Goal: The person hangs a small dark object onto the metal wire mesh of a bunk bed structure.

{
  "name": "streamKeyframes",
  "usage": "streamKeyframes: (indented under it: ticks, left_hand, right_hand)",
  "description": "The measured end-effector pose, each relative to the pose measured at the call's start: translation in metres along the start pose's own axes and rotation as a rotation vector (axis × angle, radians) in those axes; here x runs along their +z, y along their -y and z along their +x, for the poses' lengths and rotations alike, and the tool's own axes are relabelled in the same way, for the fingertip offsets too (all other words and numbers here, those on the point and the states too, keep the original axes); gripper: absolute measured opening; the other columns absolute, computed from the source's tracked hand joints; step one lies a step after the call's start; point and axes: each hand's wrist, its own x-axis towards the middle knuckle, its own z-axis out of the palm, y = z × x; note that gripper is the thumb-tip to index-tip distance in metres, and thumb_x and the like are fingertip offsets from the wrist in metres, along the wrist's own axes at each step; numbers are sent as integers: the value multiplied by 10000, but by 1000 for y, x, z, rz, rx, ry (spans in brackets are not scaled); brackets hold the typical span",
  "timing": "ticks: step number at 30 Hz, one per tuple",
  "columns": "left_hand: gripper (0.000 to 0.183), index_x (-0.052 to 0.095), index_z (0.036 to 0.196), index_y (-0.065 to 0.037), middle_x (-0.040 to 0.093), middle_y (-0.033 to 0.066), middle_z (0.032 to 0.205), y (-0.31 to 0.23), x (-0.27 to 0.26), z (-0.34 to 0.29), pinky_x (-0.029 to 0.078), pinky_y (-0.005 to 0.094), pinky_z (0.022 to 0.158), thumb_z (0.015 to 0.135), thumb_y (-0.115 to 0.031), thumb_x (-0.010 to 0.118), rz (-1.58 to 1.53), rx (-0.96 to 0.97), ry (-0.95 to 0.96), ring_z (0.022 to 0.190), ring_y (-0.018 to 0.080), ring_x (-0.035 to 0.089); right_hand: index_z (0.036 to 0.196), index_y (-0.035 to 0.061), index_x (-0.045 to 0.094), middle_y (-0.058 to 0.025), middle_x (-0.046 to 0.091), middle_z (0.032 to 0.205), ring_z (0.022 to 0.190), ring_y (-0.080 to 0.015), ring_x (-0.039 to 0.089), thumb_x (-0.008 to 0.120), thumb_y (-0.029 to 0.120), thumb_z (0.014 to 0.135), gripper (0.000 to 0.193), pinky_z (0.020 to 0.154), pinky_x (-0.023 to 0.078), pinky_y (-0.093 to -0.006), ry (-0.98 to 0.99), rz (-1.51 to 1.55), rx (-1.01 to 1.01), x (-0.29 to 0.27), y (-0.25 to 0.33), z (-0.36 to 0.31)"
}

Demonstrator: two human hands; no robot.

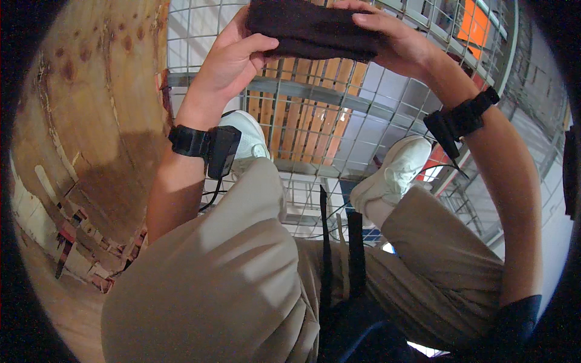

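Observation:
A dark, nearly black folded cloth is stretched sideways between my two hands at the top of the view. My left hand is closed on its left end, thumb lying along the front. At the other end my right hand grips the cloth, with the thumb on top and the fingers partly hidden. The upper edge of the cloth is cut off by the frame. Below the cloth lies a wire mesh, seen between my forearms. Each wrist wears a black strapped device.
A plywood board with knots and a splintered lower edge stands along the left. Wooden slats show through the mesh. My white shoes are at the mesh. An orange sheet is at the upper right, beside a metal bar.

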Motion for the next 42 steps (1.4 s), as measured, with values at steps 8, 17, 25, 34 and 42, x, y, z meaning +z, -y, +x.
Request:
streamKeyframes:
  ticks: [8, 17, 25, 34, 42]
  left_hand:
    - [553, 482, 1368, -41, 606, 120, 1276, 4, -12, 6, 517, 407, 1019, 843, 111, 566, 26, -19, 26, 1179, 262, 608]
    - [422, 517, 1321, 4, 622, 148, 1265, 12, -35, 16, 532, 436, 1005, 901, 44, 499, -180, -57, 32, 1155, 289, 626]
    - [512, 497, 1380, -36, 575, 157, 1352, 22, -36, 0, 489, 496, 1058, 877, 57, 501, -542, -62, 338, 1260, 328, 557]
    - [902, 76, 1589, -107, 446, 150, 1465, -16, 0, -12, 444, 371, 1057, 929, -146, 690, 265, 198, 370, 1302, 279, 510]
    - [422, 460, 1342, -89, 572, 104, 1263, -16, -2, -9, 513, 402, 1000, 949, -50, 607, 109, 25, 221, 1177, 230, 584]
  right_hand:
    - [1291, 68, 512, -79, 560, 1260, 1157, -228, 562, 653, 125, 927, 395, 1008, 457, -394, 24, -60, -29, -12, -3, -2]
    - [1232, 40, 591, -55, 659, 1201, 1098, -199, 641, 613, 49, 913, 321, 1007, 506, -365, -4, -16, -98, -20, -18, 14]
    - [1235, 10, 571, -84, 651, 1221, 1114, -237, 639, 568, 69, 880, 360, 1045, 484, -403, 106, 92, -55, -11, -14, 16]
    - [1276, -6, 552, -102, 642, 1254, 1102, -242, 641, 584, 173, 876, 439, 1023, 494, -430, 105, 155, 61, -3, -7, -3]
    - [1246, 43, 621, -73, 695, 1175, 1045, -200, 674, 617, 353, 948, 430, 958, 523, -367, -46, 56, 43, -19, -16, 10]
